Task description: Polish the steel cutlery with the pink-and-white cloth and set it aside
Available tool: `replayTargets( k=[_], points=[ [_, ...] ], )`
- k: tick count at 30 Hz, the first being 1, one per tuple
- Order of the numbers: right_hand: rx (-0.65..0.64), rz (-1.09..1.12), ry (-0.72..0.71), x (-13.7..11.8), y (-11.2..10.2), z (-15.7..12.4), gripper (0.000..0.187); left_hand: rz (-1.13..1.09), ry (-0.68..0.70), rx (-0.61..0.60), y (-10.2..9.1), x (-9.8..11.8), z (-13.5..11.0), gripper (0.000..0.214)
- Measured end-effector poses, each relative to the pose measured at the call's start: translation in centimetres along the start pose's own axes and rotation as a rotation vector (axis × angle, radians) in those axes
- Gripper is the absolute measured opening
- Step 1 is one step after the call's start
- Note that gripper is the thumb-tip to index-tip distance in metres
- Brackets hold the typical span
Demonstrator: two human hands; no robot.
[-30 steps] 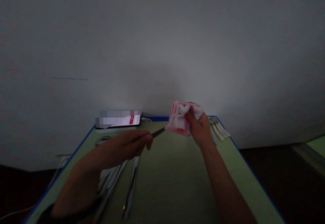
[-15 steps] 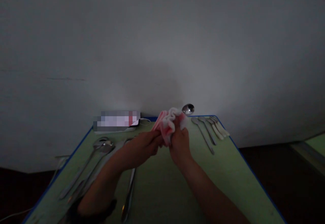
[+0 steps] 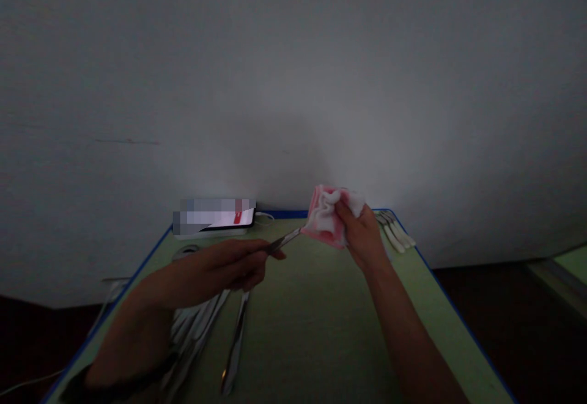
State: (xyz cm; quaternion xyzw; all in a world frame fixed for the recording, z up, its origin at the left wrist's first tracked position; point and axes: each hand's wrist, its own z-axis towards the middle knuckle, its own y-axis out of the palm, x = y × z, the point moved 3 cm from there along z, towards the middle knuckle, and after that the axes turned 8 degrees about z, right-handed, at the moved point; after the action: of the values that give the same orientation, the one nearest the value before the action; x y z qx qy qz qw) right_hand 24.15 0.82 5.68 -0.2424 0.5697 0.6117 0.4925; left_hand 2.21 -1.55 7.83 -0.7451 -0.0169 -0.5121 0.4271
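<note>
My left hand [image 3: 233, 263] pinches the metal handle of a spoon [image 3: 288, 239] above the table. My right hand [image 3: 362, 233] is closed on a pink and white cloth [image 3: 323, 214]. The spoon's far end goes into the cloth, and its bowl is hidden there. Below my left hand lies another metal utensil [image 3: 236, 343], its upper end covered by the hand. Several metal utensils [image 3: 197, 324] are bunched under my left forearm, partly hidden.
The green table [image 3: 307, 330] has a blue edge and meets a grey wall [image 3: 293, 86]. At the back left, a lit-screen device [image 3: 220, 220] with a white cable [image 3: 265, 216] leans by the wall. Forks with pale handles [image 3: 397, 233] lie at the back right.
My hands have moved apart, the right one going right with the cloth and the left one back leftward along the handle. The spoon's bowl, in sight before, is now covered.
</note>
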Motion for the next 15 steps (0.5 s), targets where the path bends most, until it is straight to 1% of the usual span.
replayTargets(
  k=[1,3,4,6,8,10,13,15],
  points=[
    [0.013,-0.002,-0.011,0.0,0.2,-0.2,0.029,-0.04,-0.01,-0.03,0.2,-0.1,0.2,0.033],
    [0.096,-0.015,-0.018,0.5,0.8,-1.0,0.03,-0.093,-0.037,-0.066,0.8,-0.4,1.0,0.032],
    [0.14,-0.033,-0.011,0.9,1.1,-1.4,0.032,-0.1,-0.049,-0.082,1.3,-0.5,1.5,0.032],
    [0.179,-0.091,0.024,1.8,1.8,-2.4,0.035,-0.068,-0.06,-0.083,2.1,-0.5,2.4,0.033],
    [0.161,-0.125,0.061,2.7,2.5,-3.3,0.036,-0.006,-0.003,-0.038,2.6,-0.3,3.2,0.033],
    [0.121,-0.112,0.092,3.6,3.2,-4.1,0.036,0.051,0.041,0.0,2.9,-0.2,3.7,0.034],
    [0.087,-0.042,0.108,4.6,4.0,-4.7,0.036,0.093,0.051,0.025,3.0,-0.1,3.9,0.037],
    [0.109,0.008,0.118,4.8,4.0,-4.6,0.035,0.102,0.046,0.039,2.9,0.0,3.8,0.037]
  ],
)
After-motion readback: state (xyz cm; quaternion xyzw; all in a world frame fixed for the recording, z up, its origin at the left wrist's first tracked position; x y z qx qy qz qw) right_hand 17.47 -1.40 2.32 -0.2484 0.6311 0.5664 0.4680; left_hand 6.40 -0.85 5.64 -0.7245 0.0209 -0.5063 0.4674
